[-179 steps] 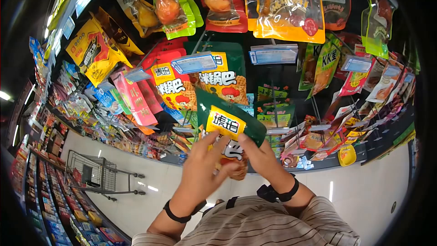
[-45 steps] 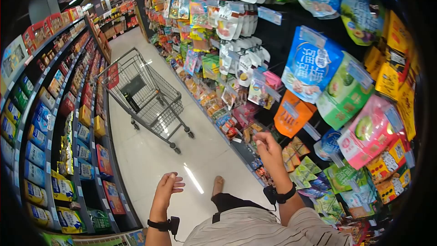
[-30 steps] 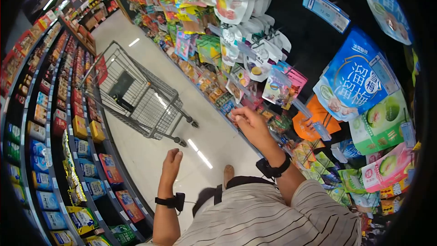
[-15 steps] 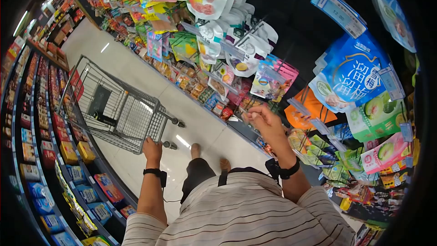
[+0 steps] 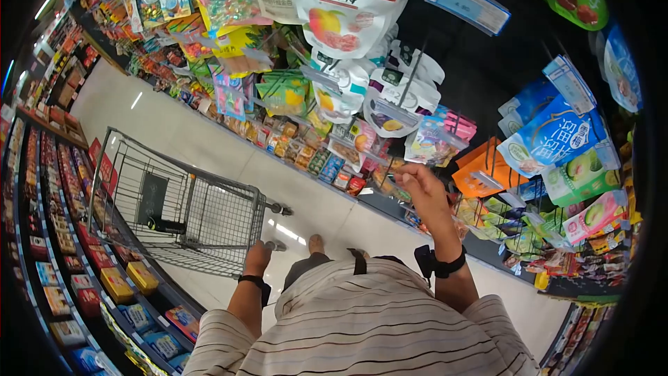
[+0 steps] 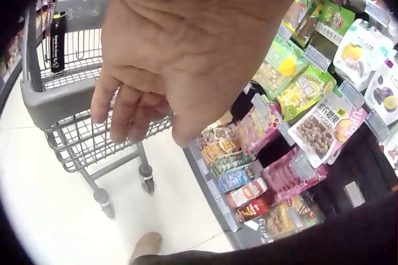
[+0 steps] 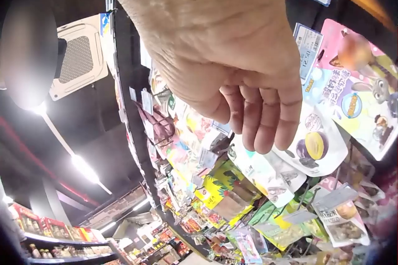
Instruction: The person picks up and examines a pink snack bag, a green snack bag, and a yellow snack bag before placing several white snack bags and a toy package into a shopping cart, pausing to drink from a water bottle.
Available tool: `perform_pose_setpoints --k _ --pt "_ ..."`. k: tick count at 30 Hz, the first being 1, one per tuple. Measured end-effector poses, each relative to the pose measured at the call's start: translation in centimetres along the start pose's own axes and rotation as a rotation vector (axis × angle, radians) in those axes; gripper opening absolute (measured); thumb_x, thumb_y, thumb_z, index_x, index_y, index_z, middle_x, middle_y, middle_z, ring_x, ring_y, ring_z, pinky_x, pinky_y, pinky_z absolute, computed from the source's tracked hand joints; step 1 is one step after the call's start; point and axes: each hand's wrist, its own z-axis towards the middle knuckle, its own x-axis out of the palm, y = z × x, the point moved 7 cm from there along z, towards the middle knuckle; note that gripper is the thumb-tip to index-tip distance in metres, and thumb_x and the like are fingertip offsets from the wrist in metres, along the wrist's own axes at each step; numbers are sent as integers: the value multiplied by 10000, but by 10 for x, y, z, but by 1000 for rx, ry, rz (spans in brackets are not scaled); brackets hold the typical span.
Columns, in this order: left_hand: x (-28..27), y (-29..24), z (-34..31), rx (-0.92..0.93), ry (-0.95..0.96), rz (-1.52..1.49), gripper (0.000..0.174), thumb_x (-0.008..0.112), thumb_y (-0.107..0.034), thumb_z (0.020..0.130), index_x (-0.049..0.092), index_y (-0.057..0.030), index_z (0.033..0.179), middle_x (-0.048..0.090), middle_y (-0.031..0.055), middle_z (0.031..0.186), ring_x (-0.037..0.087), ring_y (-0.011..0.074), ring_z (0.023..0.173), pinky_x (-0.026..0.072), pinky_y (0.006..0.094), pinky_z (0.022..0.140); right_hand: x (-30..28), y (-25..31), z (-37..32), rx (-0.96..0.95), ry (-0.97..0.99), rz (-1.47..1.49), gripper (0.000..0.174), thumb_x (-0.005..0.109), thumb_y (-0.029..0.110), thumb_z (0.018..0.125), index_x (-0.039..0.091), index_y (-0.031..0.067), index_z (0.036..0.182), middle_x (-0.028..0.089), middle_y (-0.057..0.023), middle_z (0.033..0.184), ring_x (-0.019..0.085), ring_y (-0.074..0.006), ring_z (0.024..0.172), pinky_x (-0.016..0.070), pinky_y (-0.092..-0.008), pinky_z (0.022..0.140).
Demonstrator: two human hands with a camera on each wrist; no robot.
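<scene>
My left hand hangs low beside the near end of a grey wire shopping cart. In the left wrist view its relaxed fingers overlap the cart's basket and hold nothing. My right hand is raised in front of the snack rack, fingers loosely bent and empty. Close to it in the head view hang an orange bag and a pink-and-white snack pouch. The right wrist view shows its bent fingers in front of a white pouch with a purple fruit picture.
White plum pouches and a blue plum bag hang along the right-hand rack. Left of the cart runs a shelf of boxed and bagged goods. Pale floor tiles lie between. A dark bottle-like item sits at the cart.
Six seconds ago both hands handled a green snack bag; now they are empty. The view has turned to the aisle. The cart has come closer to my left hand, which has dropped lower.
</scene>
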Motion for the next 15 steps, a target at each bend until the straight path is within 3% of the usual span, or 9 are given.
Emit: perform_pose_setpoints --k 3,4,6,8,9,12,13,15 --pt "-40 -19 1 222 -300 -38 361 686 -205 870 574 -12 1154 612 251 1109 607 427 1048 509 515 890 7 -12 -4 22 -42 -29 187 543 108 1023 619 -23 1133 697 -56 1030 625 -95 937 500 -256 842" --pt "-47 -16 11 176 -268 -5 462 737 -222 831 555 -3 1196 587 244 1167 579 432 1101 503 504 916 9 -16 -2 11 -49 -11 186 545 109 1022 620 -23 1130 695 -52 1020 624 -95 935 499 -257 843" --pt "-55 -11 24 139 -331 98 544 793 -259 764 561 3 1180 604 220 1114 594 433 1069 512 512 910 14 -23 -2 -9 -54 22 184 551 111 1021 623 -24 1123 692 -45 1001 623 -96 930 496 -258 845" --pt "-59 -2 30 42 -312 50 586 815 -282 736 562 9 1178 593 213 1100 581 430 1093 507 497 939 21 -17 -2 8 -71 18 185 553 111 1020 622 -22 1129 696 -49 1004 633 -100 943 502 -263 854" --pt "-57 4 35 38 -312 57 454 733 -269 814 587 8 1142 637 232 1096 621 433 1074 523 507 922 25 -14 -2 26 -80 16 186 554 111 1020 622 -21 1131 698 -52 1006 638 -101 949 505 -266 859" --pt "-16 37 78 68 107 127 323 626 -239 876 626 6 1086 688 252 1063 667 441 1026 538 532 883 36 -9 -1 51 -91 43 188 559 116 1017 621 -17 1135 706 -64 1014 657 -113 979 517 -277 876" --pt "-20 34 78 147 69 143 271 543 -203 897 660 5 1025 707 275 1012 688 450 978 545 548 854 39 -9 -3 50 -86 32 189 560 118 1017 620 -15 1137 707 -68 1020 661 -117 988 520 -278 880" --pt "-24 29 86 196 49 109 285 566 -226 884 664 21 987 698 292 982 678 457 960 538 538 855 44 -9 -4 46 -74 8 191 561 120 1015 619 -12 1141 710 -77 1030 669 -124 1005 525 -279 888"
